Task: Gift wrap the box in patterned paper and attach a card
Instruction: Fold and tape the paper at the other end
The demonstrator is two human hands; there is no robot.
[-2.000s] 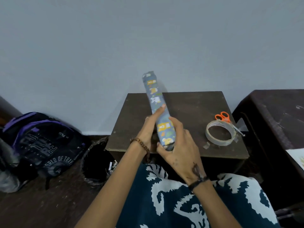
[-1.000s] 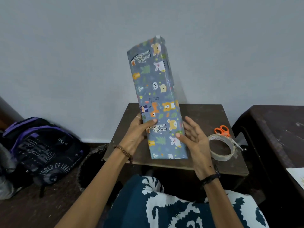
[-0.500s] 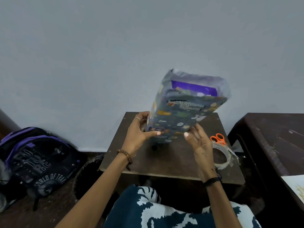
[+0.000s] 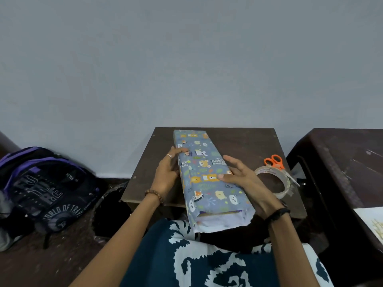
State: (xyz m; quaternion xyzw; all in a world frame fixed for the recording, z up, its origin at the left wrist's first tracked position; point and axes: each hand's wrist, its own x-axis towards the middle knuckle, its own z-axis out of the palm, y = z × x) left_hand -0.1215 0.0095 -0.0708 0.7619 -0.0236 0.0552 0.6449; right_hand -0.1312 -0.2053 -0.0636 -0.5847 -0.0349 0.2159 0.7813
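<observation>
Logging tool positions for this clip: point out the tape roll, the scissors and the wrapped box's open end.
tape roll (image 4: 287,184), head view, on the right of its clear ring
scissors (image 4: 274,160), head view, on the orange handles
wrapped box (image 4: 221,221), head view, on the white paper at its open near end

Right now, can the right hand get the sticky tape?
Probably yes. The tape roll lies on the table just beside the right hand, nothing between them, though that hand now rests on the wrapped box.

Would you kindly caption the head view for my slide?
Both hands steady a wrapped box on the table, near end unsealed; tape, scissors beside.
</observation>
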